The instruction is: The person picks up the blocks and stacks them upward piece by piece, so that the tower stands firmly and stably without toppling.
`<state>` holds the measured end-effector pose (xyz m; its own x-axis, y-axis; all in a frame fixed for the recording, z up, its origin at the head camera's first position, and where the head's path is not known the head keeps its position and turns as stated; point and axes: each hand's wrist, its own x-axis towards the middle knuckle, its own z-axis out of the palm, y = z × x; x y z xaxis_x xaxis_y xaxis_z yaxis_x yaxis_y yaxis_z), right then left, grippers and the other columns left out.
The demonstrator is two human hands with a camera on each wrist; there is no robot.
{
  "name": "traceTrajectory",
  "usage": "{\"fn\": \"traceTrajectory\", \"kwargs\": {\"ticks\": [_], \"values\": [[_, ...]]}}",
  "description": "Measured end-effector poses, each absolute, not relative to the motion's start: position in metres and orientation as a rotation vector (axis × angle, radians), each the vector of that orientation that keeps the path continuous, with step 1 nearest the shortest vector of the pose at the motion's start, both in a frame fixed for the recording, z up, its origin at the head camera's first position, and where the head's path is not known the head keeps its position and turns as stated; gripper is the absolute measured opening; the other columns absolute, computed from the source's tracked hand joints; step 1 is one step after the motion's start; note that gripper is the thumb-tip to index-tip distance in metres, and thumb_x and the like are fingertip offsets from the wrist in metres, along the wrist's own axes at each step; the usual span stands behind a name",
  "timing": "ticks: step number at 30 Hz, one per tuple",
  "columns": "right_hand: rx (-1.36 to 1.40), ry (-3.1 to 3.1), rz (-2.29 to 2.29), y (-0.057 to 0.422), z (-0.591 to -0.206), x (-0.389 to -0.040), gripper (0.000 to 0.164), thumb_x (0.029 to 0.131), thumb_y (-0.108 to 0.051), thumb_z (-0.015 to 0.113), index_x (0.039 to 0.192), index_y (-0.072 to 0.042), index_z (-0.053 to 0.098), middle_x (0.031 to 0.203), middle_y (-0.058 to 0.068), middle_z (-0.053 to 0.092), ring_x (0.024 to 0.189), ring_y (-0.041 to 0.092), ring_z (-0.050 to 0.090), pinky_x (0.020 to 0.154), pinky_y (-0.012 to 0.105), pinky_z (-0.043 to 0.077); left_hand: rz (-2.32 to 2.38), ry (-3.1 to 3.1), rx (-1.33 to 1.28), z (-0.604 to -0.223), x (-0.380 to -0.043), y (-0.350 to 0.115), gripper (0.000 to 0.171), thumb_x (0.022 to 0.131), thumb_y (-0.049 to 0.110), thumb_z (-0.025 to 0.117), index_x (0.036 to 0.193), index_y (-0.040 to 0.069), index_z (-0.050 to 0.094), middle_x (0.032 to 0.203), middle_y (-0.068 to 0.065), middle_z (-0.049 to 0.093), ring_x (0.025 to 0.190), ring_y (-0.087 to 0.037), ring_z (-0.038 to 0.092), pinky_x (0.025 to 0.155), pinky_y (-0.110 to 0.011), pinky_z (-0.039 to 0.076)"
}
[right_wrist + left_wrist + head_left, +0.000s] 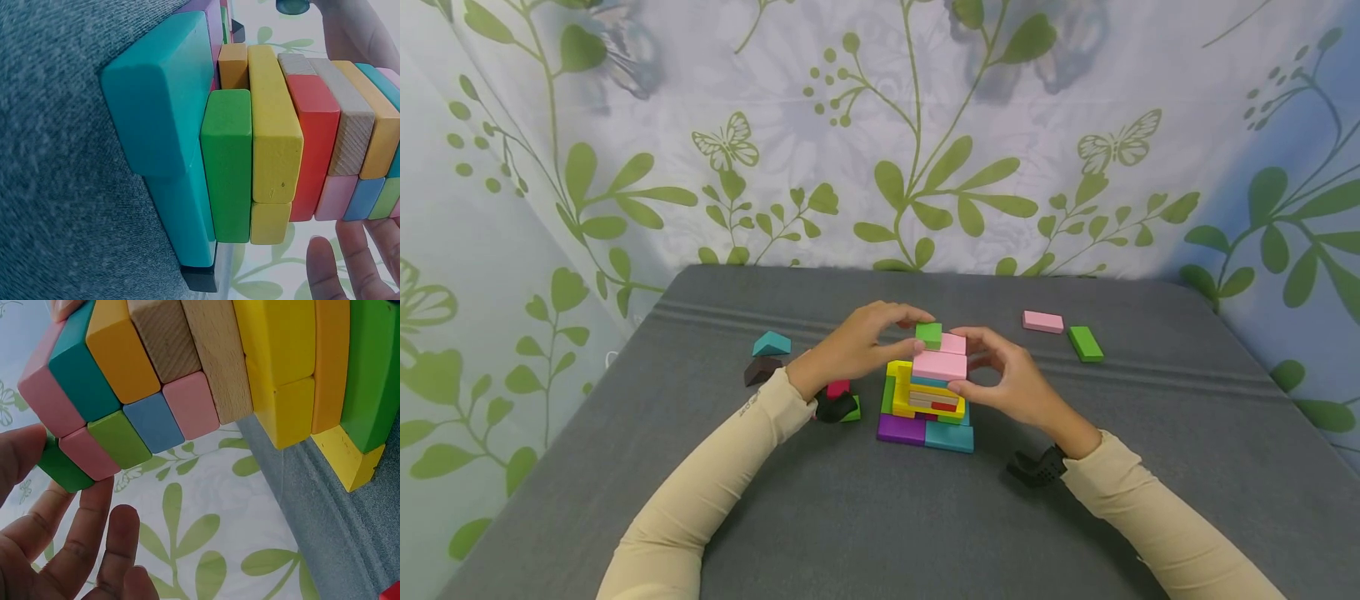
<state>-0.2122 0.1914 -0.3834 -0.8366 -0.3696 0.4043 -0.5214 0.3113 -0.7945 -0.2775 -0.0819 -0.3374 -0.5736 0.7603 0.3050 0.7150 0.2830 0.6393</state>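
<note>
A tower of coloured blocks (pixel 936 367) stands mid-table, with purple and teal blocks at its base, yellow and wooden ones above, and pink ones near the top. My left hand (pixel 878 337) comes in from the left and pinches a small green block (pixel 928 335) at the tower's top. In the left wrist view the green block (pixel 65 465) sits against a pink block (pixel 89 453), between thumb and fingers. My right hand (pixel 1011 375) holds the upper tower from the right, thumb at the front, index finger behind. Several of its fingers (pixel 359 262) show beside the layers in the right wrist view.
A pink block (pixel 1042 322) and a green block (pixel 1086 343) lie at the back right. On the left are a teal triangular block (pixel 772 343) and a dark brown one (pixel 762 370). Red (pixel 838 388) and green blocks lie partly hidden under my left wrist.
</note>
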Motion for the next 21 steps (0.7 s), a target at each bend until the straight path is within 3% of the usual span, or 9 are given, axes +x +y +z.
{"fn": "traceTrajectory", "kwargs": {"ticks": [8, 14, 21], "values": [[0.844, -2.412, 1.547, 0.191, -0.384, -0.212, 0.06, 0.089, 0.002, 0.083, 0.144, 0.006, 0.059, 0.127, 0.019, 0.069, 0.11, 0.012, 0.064, 0.095, 0.029, 0.058, 1.2, 2.434, 1.419, -0.337, -0.279, -0.083, 0.048, 0.105, 0.016, 0.072, 0.149, -0.001, 0.062, 0.146, -0.015, 0.066, 0.125, -0.036, 0.061, 0.109, -0.049, 0.049], [0.838, -2.418, 1.549, 0.191, -0.384, -0.212, 0.06, 0.089, 0.001, 0.084, 0.144, 0.005, 0.059, 0.126, 0.019, 0.069, 0.109, 0.013, 0.064, 0.094, 0.029, 0.058, 1.305, 2.38, 1.324, -0.338, -0.279, -0.096, 0.049, 0.108, 0.017, 0.067, 0.155, 0.005, 0.056, 0.147, -0.013, 0.064, 0.128, -0.035, 0.059, 0.107, -0.06, 0.048], [0.819, -2.439, 1.537, 0.192, -0.384, -0.213, 0.06, 0.089, 0.001, 0.084, 0.143, 0.004, 0.059, 0.126, 0.018, 0.069, 0.11, 0.016, 0.063, 0.095, 0.033, 0.059, 1.261, 2.395, 1.232, -0.348, -0.282, -0.121, 0.041, 0.109, 0.016, 0.067, 0.148, 0.005, 0.062, 0.142, -0.011, 0.068, 0.121, -0.028, 0.062, 0.101, -0.049, 0.051]]}}
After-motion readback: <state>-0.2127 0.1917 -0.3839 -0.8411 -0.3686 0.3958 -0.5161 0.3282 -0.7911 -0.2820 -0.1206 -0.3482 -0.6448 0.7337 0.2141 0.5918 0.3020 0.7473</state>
